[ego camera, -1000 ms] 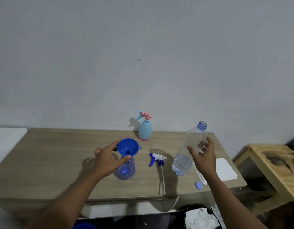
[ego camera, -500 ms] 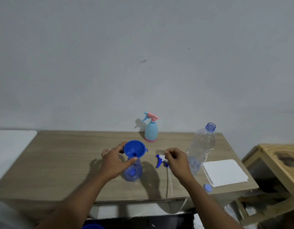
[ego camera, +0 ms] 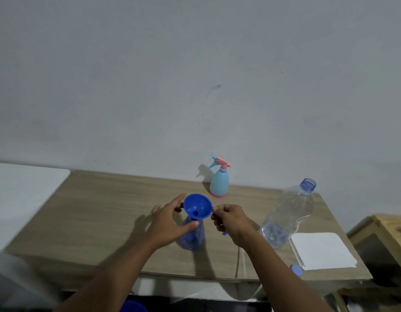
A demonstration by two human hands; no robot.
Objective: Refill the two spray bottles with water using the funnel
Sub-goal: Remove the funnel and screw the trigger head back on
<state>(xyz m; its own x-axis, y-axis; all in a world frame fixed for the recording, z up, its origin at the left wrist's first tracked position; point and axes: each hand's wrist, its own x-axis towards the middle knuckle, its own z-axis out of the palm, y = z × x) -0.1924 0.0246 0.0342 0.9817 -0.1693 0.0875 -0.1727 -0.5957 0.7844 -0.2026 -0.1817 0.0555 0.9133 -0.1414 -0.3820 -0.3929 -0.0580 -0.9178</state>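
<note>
A blue funnel [ego camera: 197,209] sits in the neck of a translucent blue spray bottle [ego camera: 191,236] that stands on the wooden table [ego camera: 93,210]. My left hand [ego camera: 170,221] holds the bottle's neck, thumb in front and fingers behind, just under the funnel. My right hand [ego camera: 228,219] pinches the tab on the funnel's right rim. The bottle's spray head [ego camera: 225,233] lies on the table, mostly hidden under my right wrist. Its dip tube [ego camera: 237,260] runs toward the front edge. A second spray bottle [ego camera: 219,183], light blue and pink with its head on, stands by the wall.
An uncapped clear water bottle [ego camera: 287,217] with a little water stands right of my hands. Its blue cap [ego camera: 296,270] lies near the front edge beside a white folded paper [ego camera: 321,251]. A wooden side table [ego camera: 386,228] stands at the right, a white surface [ego camera: 19,188] at the left.
My right hand let go of the water bottle, passed left over the spray head and now pinches the funnel's rim tab. My left hand stayed on the blue bottle.
</note>
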